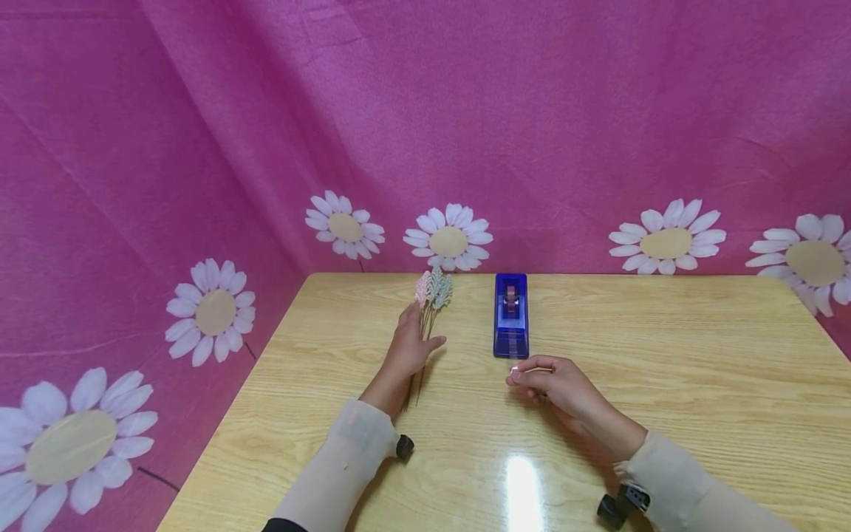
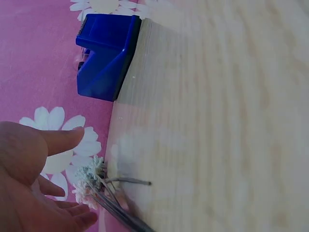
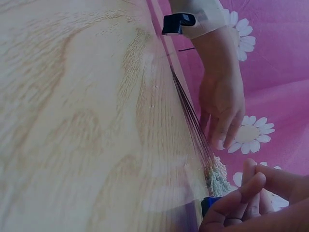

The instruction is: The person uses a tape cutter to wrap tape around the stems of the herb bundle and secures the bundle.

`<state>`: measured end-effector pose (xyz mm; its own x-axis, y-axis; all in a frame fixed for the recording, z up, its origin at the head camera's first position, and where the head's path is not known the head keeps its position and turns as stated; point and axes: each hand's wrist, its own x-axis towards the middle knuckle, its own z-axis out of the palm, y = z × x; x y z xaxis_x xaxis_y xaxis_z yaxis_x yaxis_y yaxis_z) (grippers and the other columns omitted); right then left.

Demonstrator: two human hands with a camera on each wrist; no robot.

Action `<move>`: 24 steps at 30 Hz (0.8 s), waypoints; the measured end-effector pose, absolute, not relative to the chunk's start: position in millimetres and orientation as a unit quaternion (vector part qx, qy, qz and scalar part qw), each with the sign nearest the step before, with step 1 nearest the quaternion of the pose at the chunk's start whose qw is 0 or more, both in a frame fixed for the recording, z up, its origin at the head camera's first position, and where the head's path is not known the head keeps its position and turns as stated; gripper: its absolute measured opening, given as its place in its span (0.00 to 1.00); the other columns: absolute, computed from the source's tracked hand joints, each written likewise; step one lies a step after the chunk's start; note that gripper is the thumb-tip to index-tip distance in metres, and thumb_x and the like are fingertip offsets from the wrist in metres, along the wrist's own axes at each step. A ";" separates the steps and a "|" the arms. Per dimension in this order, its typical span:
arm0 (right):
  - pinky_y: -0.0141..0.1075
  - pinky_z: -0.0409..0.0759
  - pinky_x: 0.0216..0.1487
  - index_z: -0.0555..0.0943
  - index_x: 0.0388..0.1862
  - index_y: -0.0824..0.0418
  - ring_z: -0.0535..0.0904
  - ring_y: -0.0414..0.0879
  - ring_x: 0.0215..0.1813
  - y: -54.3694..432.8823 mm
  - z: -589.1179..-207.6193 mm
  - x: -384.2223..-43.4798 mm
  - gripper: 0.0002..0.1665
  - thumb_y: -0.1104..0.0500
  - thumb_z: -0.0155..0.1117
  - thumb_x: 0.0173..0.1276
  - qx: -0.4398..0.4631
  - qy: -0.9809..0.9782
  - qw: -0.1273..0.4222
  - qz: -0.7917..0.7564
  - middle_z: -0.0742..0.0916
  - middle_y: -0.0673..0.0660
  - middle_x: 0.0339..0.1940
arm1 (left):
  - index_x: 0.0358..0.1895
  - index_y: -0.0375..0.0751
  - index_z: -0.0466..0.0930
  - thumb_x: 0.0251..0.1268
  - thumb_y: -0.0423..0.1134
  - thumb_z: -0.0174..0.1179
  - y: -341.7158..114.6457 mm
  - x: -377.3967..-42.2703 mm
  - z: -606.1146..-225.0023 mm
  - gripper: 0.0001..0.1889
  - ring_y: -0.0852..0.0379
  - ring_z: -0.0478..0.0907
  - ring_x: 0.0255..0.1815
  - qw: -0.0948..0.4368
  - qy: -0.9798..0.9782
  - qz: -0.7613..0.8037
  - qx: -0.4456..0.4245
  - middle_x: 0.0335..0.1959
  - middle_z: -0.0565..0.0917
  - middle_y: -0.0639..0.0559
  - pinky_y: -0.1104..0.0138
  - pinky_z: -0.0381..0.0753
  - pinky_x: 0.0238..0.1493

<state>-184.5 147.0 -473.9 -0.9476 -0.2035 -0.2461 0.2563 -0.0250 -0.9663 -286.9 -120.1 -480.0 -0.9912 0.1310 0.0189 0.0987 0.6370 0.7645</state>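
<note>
A small bunch of knitted-looking flowers point(image 1: 437, 290), pink and pale blue-green on thin brown stems, lies on the table left of centre. My left hand point(image 1: 408, 346) is at the stems, fingers extended along their left side and thumb apart; in the left wrist view this hand point(image 2: 43, 179) has its fingers spread beside the flower heads point(image 2: 89, 179). Between thumb and fingertips, my right hand point(image 1: 565, 388) pinches a small shiny piece of clear tape point(image 1: 515, 370). Just beyond those fingertips stands a blue tape dispenser point(image 1: 510, 304) with a roll in it.
The light wooden table point(image 1: 665, 355) ends at a pink cloth point(image 1: 552, 133) printed with large white daisies, hanging behind it and on the left. A bright light reflection lies on the tabletop near the front. Black wrist cameras sit on both sleeves.
</note>
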 end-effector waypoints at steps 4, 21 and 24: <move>0.32 0.77 0.36 0.85 0.48 0.69 0.83 0.38 0.36 146.9 -473.6 -184.8 0.09 0.64 0.65 0.75 0.022 0.684 0.162 -0.711 0.92 0.53 0.39 | 0.82 0.30 0.48 0.66 0.36 0.72 -123.1 -285.2 -484.8 0.49 0.34 0.57 0.80 0.022 0.899 0.435 0.044 0.80 0.55 0.30 0.47 0.57 0.78; 0.33 0.77 0.36 0.84 0.50 0.71 0.83 0.40 0.36 146.6 -474.4 -185.6 0.11 0.63 0.65 0.75 0.027 0.692 0.163 -0.703 0.92 0.54 0.39 | 0.74 0.22 0.61 0.56 0.31 0.77 -135.1 -278.6 -486.4 0.45 0.42 0.73 0.58 0.064 0.915 0.396 0.043 0.58 0.70 0.34 0.52 0.75 0.64; 0.33 0.77 0.35 0.84 0.50 0.71 0.83 0.39 0.36 146.4 -474.5 -185.9 0.12 0.63 0.65 0.75 0.029 0.688 0.163 -0.706 0.92 0.53 0.39 | 0.55 0.22 0.75 0.58 0.30 0.75 -137.2 -277.7 -485.3 0.26 0.47 0.71 0.45 0.063 0.925 0.369 0.062 0.44 0.72 0.40 0.55 0.76 0.50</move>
